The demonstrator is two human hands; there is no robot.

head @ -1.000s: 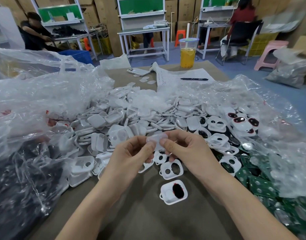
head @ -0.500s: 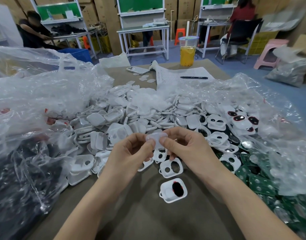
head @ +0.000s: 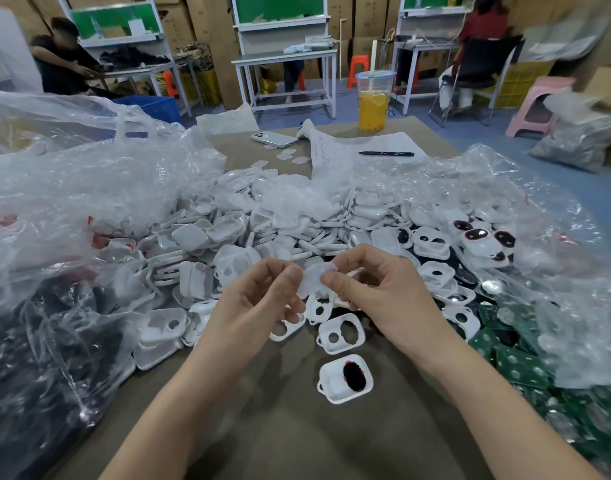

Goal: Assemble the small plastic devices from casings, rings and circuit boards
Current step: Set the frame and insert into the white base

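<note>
I find little changed over the last second. The left hand [head: 259,299] and right hand [head: 376,289] still pinch the small translucent white plastic piece [head: 312,280] between thumbs and fingertips, above the middle of the brown desk [head: 297,427]. The white square plastic casing with a dark oval opening [head: 345,377] lies apart, nearer the front edge. In my judgement the piece is still being oriented, and fitting has not begun.

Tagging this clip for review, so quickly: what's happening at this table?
A person holds a small translucent plastic piece above the table, pinched between the left hand and the right hand. Below it lies a white casing with a dark oval insert, beside an empty casing with two holes. A heap of white casings spreads behind, green circuit boards to the right.
</note>
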